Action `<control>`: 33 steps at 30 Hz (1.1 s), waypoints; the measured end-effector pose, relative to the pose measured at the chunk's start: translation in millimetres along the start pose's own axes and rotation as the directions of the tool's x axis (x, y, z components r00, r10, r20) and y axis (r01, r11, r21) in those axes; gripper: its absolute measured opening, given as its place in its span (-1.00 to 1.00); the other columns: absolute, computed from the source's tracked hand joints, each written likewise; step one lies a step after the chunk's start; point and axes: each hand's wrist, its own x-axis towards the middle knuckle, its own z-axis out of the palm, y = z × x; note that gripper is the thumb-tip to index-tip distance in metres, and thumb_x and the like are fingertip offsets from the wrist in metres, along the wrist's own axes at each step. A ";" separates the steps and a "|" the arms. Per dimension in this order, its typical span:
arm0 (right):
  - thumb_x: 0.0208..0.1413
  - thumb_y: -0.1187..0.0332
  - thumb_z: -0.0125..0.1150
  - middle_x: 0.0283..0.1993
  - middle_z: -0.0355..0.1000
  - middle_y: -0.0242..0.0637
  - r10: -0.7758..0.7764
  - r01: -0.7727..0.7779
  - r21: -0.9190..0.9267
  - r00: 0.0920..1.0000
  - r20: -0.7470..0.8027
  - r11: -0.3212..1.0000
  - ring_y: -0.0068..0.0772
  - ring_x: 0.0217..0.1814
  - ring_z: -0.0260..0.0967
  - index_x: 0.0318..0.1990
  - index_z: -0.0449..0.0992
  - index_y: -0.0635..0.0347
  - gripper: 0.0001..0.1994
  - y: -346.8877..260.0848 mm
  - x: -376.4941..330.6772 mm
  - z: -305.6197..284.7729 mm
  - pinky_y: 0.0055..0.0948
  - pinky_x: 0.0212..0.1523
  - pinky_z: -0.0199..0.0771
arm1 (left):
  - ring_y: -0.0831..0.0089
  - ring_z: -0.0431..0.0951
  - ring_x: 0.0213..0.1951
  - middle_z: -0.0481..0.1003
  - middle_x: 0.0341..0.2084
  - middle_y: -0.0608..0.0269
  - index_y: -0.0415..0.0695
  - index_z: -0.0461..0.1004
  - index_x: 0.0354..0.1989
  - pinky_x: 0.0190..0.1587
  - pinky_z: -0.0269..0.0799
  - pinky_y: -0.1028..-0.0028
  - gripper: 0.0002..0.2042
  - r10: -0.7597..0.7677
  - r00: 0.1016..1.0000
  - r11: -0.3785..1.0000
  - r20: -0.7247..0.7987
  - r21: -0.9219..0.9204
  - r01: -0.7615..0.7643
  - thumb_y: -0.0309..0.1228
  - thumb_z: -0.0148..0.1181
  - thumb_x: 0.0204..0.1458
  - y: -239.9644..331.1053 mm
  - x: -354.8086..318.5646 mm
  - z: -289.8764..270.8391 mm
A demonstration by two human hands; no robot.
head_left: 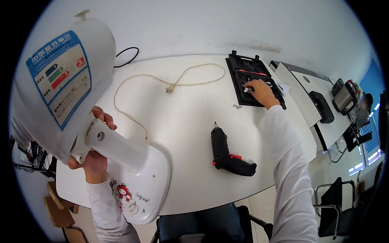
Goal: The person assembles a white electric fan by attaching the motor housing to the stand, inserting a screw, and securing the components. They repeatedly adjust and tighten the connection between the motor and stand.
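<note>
White table [190, 121], pale wall behind — black tool case [253, 81]

Left hand [94, 158] curled in tight grip, right hand [261, 92] stretched forward

On the tabletop [190, 117]: 1 white fan [81, 105], 1 black electric screwdriver [229, 156], 1 open tool case [253, 81], 1 corded plug [170, 89], 2 hands.

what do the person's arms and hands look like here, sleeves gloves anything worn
Both arms wear long white sleeves of plain, soft-looking fabric that end at the wrists. The right sleeve shows folds along the forearm; the left sleeve is the same white. The left hand and right hand are bare: no gloves, and no watch, rings or markings that can be made out.
</note>
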 end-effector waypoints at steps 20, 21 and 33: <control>-0.08 0.67 -0.04 -0.31 0.39 -0.27 -0.172 0.454 0.886 0.884 -0.434 0.096 -0.53 -0.37 0.37 -0.26 0.40 0.32 -0.80 -251.1 -87.9 -85.9 -0.60 -0.35 0.38 | 0.21 0.41 -0.29 0.35 -0.24 0.13 -0.24 0.21 -0.02 -0.27 0.36 0.27 0.13 -0.029 0.999 0.985 0.025 -0.170 0.033 0.54 0.02 -0.68 -5.1 -3.5 -4.6; -0.17 0.68 0.04 -0.29 0.41 -0.23 -0.202 0.470 0.875 0.874 -0.442 0.120 -0.49 -0.37 0.42 -0.31 0.42 0.32 -0.80 -271.2 -92.3 -92.9 -0.58 -0.37 0.42 | 0.25 0.38 -0.31 0.33 -0.28 0.15 -0.23 0.24 -0.06 -0.30 0.34 0.31 0.08 -0.023 1.000 0.990 0.011 -0.141 0.025 0.53 -0.02 -0.63 -3.8 -4.7 -4.3; -0.13 0.68 0.10 -0.34 0.46 -0.22 -0.163 0.583 0.811 0.805 -0.570 0.046 -0.49 -0.36 0.43 -0.19 0.41 0.34 -0.73 -321.5 -82.2 -74.2 -0.57 -0.30 0.43 | 0.24 0.43 -0.31 0.35 -0.26 0.12 -0.20 0.24 -0.02 -0.30 0.42 0.31 0.05 0.036 0.998 0.988 0.051 -0.153 -0.028 0.49 0.03 -0.59 -4.9 3.2 -3.3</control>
